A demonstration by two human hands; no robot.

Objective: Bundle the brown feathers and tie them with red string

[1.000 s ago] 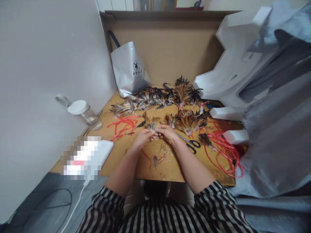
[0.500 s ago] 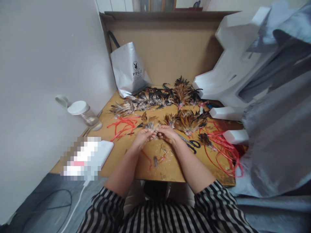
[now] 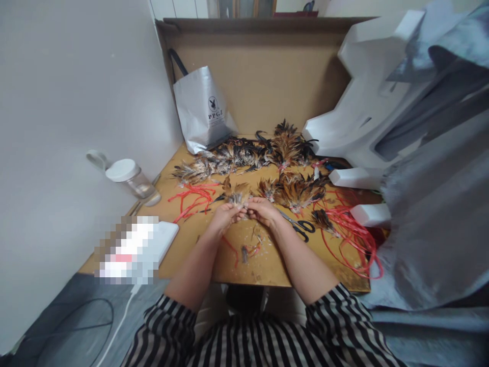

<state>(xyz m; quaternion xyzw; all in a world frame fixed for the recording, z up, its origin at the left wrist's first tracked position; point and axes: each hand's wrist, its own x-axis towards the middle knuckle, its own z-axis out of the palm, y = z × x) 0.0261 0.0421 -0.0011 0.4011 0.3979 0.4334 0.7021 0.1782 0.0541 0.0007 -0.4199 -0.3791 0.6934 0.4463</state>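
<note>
Light brown feathers in a small bunch (image 3: 237,192) stick up at the middle of the table, pinched at their base between my two hands. My left hand (image 3: 228,215) grips the bunch from the left, fingers bent together. From the right, my right hand (image 3: 263,210) closes thumb and fingers on the same base. Just right of it lie black-handled scissors (image 3: 300,226). Brown feather bunches (image 3: 296,192) rest beyond my right hand. Red strips (image 3: 194,198) lie to the left, and a larger tangle of red strips (image 3: 353,232) to the right.
A silver bag (image 3: 204,109) stands at the back left, near a row of dark feathers (image 3: 240,153). At left are a lidded cup (image 3: 132,176) and a white device (image 3: 168,237) with a cable. White foam (image 3: 355,178) and grey cloth (image 3: 435,204) border the right.
</note>
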